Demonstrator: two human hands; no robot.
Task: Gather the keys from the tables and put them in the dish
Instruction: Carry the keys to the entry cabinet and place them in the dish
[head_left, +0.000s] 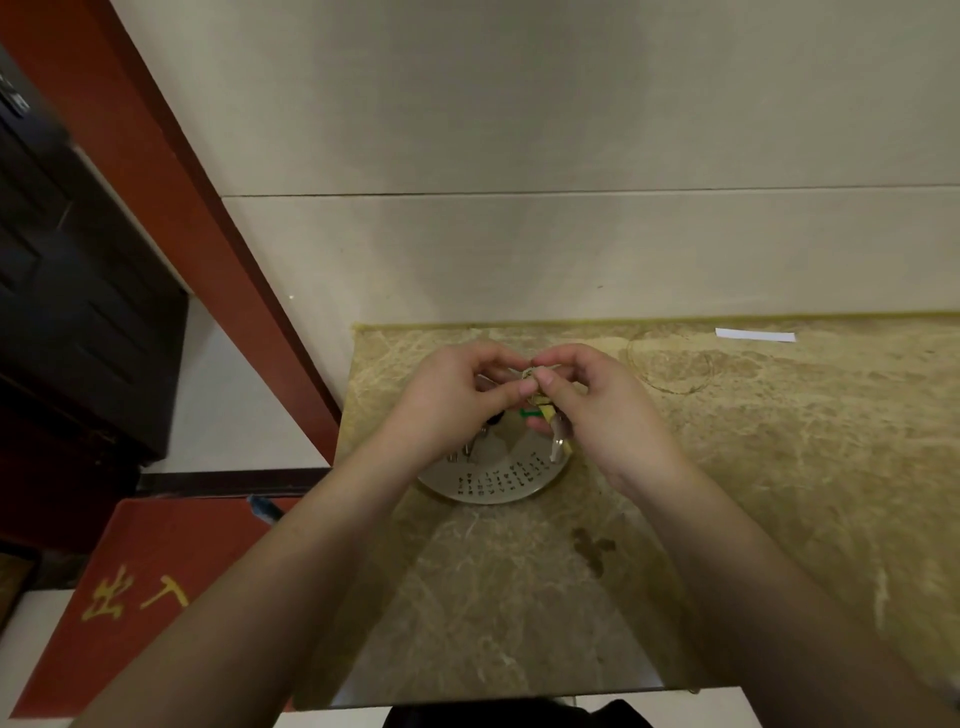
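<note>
A round white dish (498, 483) with rows of dark marks sits on a marbled tan table (727, 467) near the wall. Both my hands hover right above it, fingertips meeting. My left hand (452, 400) and my right hand (597, 410) together pinch a bunch of keys (545, 410) with a green tag and yellow tabs; silver keys dangle from it over the dish. More silver keys (475, 449) lie in the dish under my left hand, partly hidden.
A white paper strip (755, 335) lies at the table's far edge against the wall. A faint ring mark (670, 364) shows right of my hands. To the left stand a red door frame (171, 208), a dark door and a red mat (156, 597).
</note>
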